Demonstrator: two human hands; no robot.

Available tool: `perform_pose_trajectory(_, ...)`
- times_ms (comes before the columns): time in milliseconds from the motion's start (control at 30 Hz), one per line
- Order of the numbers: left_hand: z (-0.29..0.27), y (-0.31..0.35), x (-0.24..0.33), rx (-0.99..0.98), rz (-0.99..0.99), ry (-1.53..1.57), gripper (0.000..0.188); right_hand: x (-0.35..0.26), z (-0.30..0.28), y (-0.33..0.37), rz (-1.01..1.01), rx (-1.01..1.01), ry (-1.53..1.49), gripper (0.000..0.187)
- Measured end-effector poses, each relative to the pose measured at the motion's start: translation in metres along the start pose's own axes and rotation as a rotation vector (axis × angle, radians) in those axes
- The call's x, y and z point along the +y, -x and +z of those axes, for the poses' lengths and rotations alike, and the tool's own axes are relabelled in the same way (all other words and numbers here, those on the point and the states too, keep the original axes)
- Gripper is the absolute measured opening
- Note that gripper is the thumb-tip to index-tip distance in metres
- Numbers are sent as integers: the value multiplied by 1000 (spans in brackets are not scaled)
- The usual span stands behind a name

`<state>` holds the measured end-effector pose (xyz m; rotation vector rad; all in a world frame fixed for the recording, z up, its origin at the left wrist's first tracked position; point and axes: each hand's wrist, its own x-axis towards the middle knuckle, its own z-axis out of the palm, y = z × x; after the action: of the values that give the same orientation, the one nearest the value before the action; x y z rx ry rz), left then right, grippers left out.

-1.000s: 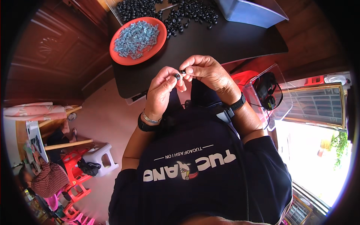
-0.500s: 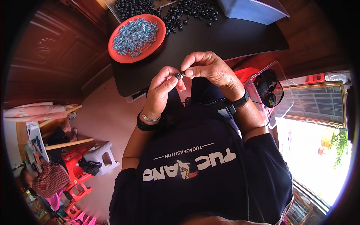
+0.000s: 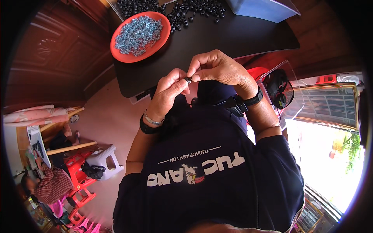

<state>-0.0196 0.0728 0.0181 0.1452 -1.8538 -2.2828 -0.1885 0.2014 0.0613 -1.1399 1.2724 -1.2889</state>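
A small black cylindrical part (image 3: 188, 80) sits between my two hands, above my lap at the near edge of the dark table. My left hand (image 3: 170, 91) is closed, pinching it between thumb and fingers. From the other side, my right hand (image 3: 221, 71) is closed in a pinch, thumb and index fingertips right against the part's top. Whatever lies between those right fingertips is too small and covered to name. Beyond my hands, an orange-red plate (image 3: 165, 37) holds a heap of small shiny blue-grey pieces (image 3: 139, 34). Many similar black parts (image 3: 196, 11) lie loose behind it.
A grey-blue bin (image 3: 262, 11) stands at the table's far right. To my right is a clear plastic box (image 3: 297, 99) with black straps and a cable. Stools (image 3: 105, 163) stand on the floor at left, near another person (image 3: 52, 186) in a striped top.
My right fingertips have come down onto the black part, closing the small gap between the hands. The part has tilted, so its hollow end no longer faces me as plainly.
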Motion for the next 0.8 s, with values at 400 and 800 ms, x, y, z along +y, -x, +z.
perform_pose_trajectory(400,-1,-1,-5,-58,-12,38,23,12,-4,-1,51,-72,-68,18)
perform_pose_trajectory(800,5,-1,-3,38,149,205,30,23,16,-3,-63,-77,-348,20)
